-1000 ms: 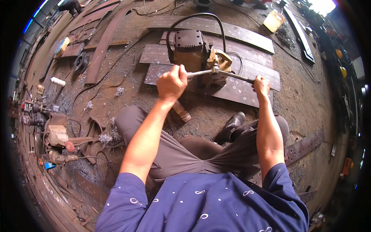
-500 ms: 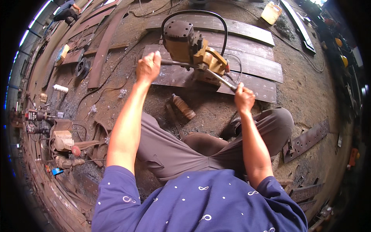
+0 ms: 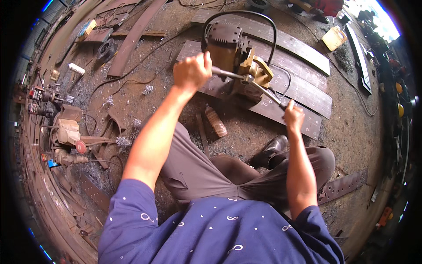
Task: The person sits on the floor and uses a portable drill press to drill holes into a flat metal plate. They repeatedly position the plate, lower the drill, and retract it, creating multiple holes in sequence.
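A yellow-brown and dark magnetic drill (image 3: 223, 42) stands upright on drilled flat steel plates (image 3: 312, 99) in front of me. Its feed handle has two bars reaching out sideways. My left hand (image 3: 192, 72) is closed around the dark grip on the left bar (image 3: 226, 73). Around the end of the right bar (image 3: 269, 94), lower and nearer to me, my right hand (image 3: 293, 117) is wrapped. A black hose (image 3: 273, 33) arches over the drill. The drill's tip is hidden behind its body.
A plastic bottle (image 3: 216, 121) lies between my legs and the plates. At left are another drilling machine (image 3: 68, 132), a white spool (image 3: 76, 68) and metal shavings (image 3: 122, 141). A yellowish jerrycan (image 3: 334, 38) stands at far right. Cables cross the floor; someone in red (image 3: 329, 6) is beyond.
My view has turned, so the drill and plates appear farther right and tilted. Both hands keep hold of the handle bars. The person at far left has left view; red clothing appears at upper right.
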